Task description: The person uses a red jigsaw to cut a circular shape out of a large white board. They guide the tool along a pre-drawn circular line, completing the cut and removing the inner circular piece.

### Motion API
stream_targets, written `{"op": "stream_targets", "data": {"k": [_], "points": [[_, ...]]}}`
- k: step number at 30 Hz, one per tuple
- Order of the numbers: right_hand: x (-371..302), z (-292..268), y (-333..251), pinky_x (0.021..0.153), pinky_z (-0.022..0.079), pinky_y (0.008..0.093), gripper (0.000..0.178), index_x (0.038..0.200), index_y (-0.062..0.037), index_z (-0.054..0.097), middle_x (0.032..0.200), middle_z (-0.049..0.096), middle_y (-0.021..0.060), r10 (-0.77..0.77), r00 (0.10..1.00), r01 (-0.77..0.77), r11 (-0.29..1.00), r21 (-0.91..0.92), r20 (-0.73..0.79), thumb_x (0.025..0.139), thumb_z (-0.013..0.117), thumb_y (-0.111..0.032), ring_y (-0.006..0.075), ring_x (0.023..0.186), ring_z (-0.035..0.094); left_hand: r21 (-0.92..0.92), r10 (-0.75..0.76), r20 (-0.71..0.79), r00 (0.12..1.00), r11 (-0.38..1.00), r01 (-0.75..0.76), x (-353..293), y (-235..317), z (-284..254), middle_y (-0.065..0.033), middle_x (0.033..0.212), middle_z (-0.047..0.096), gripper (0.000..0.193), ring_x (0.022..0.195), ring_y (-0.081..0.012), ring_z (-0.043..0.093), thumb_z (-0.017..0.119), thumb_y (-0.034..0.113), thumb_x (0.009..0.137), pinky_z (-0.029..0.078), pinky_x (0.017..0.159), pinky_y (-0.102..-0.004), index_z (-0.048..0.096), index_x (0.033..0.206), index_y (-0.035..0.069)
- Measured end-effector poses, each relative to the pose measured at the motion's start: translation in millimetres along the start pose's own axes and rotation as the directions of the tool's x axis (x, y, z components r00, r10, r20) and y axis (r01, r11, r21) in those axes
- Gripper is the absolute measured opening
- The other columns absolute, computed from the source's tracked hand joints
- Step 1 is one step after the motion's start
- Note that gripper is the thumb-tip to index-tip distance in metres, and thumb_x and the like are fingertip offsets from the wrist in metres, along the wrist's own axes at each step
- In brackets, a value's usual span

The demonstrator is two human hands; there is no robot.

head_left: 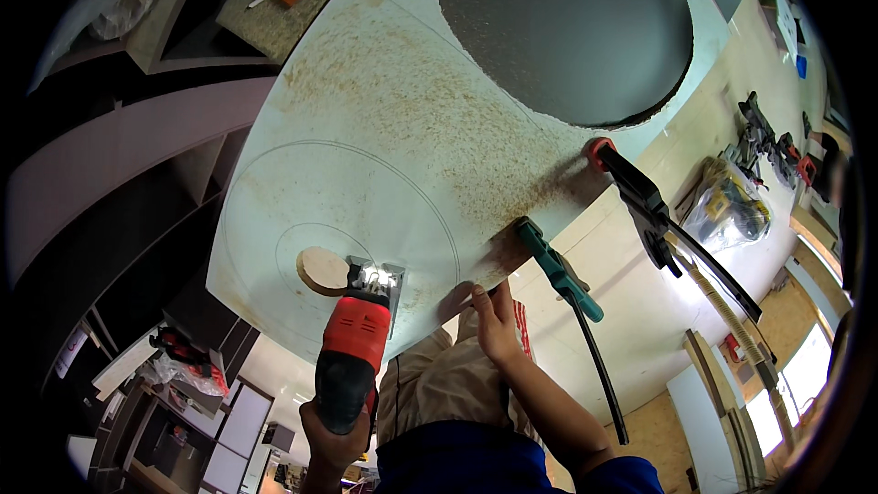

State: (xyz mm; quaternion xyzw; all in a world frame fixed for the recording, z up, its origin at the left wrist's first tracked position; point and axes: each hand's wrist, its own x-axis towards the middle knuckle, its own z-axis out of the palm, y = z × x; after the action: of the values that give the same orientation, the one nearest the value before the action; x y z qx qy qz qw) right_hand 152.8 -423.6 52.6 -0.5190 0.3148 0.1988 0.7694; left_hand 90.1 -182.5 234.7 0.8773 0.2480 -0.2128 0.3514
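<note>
My left hand (337,439) is closed round the rear of a red and black jigsaw (355,334). The saw's metal base rests on a large pale board (366,91), with its work light lit. Just left of the base is a small round hole with a raw wooden edge (315,287). Pencilled circles surround it. Nearer my body, my right hand (495,325) grips the board's edge with its fingertips; some fingers are partly hidden. Sawdust (402,73) covers much of the upper board. The saw blade cannot be made out.
A green-handled clamp (553,270) and a black clamp with a red pad (631,187) grip the right edge. Farther up is a big round cutout (562,32). Dark cabinets (119,229) stand left. Tools and a plastic bag (727,210) lie on the floor at right.
</note>
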Motion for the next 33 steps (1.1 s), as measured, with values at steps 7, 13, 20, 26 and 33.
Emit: {"op": "stream_targets", "data": {"k": [7, 13, 20, 26, 33], "points": [[-1.4, -2.5, -10.2, 0.096, 0.045, 0.0320, 0.051, 0.147, -0.0007, 0.028, 0.132, 0.045, 0.0079, 0.020, 0.998, -0.018, 0.999, -0.029, 0.051, 0.100, 0.048, 0.003, 0.0174, 0.115, 0.050, -0.021, -0.067, -0.019, 0.998, 0.998, 0.067, -2.4, 9.0, 3.7, -0.0169, 0.101, 0.056, 0.058, 0.088, -0.0223, 0.060, 0.080, 0.006, 0.073, 0.049, 0.080, -0.0375, 0.037, 0.111, -0.006], [-3.7, -3.7, -13.7, 0.107, 0.035, 0.0314, 0.054, 0.149, 0.0009, 0.028, 0.135, 0.049, 0.0073, 0.079, 0.996, -0.080, 0.997, 0.004, 0.045, 0.099, 0.050, 0.000, 0.0168, 0.125, 0.045, -0.030, -0.074, -0.034, 0.997, 0.997, 0.073, -8.3, -1.0, 9.0, -0.0179, 0.100, 0.056, 0.059, 0.088, -0.0232, 0.060, 0.082, 0.008, 0.073, 0.049, 0.079, -0.0380, 0.039, 0.110, -0.006], [-4.5, -2.0, -11.2, 0.102, 0.039, 0.0300, 0.055, 0.147, 0.0001, 0.030, 0.129, 0.051, 0.0059, 0.108, 0.994, -0.108, 0.994, -0.006, 0.036, 0.097, 0.050, 0.003, 0.0152, 0.118, 0.048, 0.038, -0.066, -0.072, 0.995, 0.997, 0.069, -6.7, 7.0, 11.3, -0.0171, 0.099, 0.057, 0.061, 0.085, -0.0235, 0.061, 0.084, 0.010, 0.072, 0.050, 0.076, -0.0388, 0.040, 0.110, -0.006], [-5.0, -7.6, -7.2, 0.094, 0.047, 0.0320, 0.057, 0.147, -0.0017, 0.029, 0.126, 0.052, 0.0077, 0.117, 0.990, -0.117, 0.993, 0.000, 0.081, 0.095, 0.051, 0.008, 0.0171, 0.113, 0.054, -0.023, -0.050, -0.046, 0.998, 0.999, 0.049, -8.4, 6.8, 9.6, -0.0135, 0.100, 0.057, 0.051, 0.087, -0.0193, 0.059, 0.079, 0.009, 0.079, 0.050, 0.076, -0.0350, 0.043, 0.114, -0.003], [-5.3, -5.2, -15.3, 0.105, 0.037, 0.0322, 0.057, 0.147, 0.0008, 0.030, 0.135, 0.050, 0.0093, 0.140, 0.987, -0.143, 0.989, 0.032, 0.073, 0.094, 0.050, 0.006, 0.0185, 0.125, 0.048, -0.107, -0.151, -0.035, 0.988, 0.983, 0.146, -15.2, -3.6, 14.5, -0.0156, 0.098, 0.057, 0.057, 0.083, -0.0208, 0.061, 0.081, 0.009, 0.075, 0.051, 0.074, -0.0361, 0.039, 0.111, -0.005]]}}
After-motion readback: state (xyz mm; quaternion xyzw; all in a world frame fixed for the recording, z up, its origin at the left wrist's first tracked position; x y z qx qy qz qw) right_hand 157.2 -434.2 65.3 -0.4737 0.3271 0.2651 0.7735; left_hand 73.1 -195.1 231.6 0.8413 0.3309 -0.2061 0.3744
